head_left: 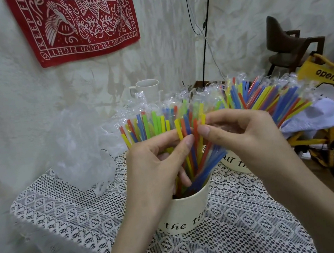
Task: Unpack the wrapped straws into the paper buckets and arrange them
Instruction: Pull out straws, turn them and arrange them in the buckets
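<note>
Hands meet over near paper bucket (186, 211) on lace tablecloth (67, 215). Left hand (156, 166) pinches yellow and red straws (188, 144) between thumb and fingers; right hand (233, 134) pinches same bunch at its tops. Straws stand fanned in this bucket. Second bucket (234, 165) just behind holds wrapped straws (264, 95). Crumpled plastic wrap (81, 147) lies left, white mug (148, 90) behind.
</note>
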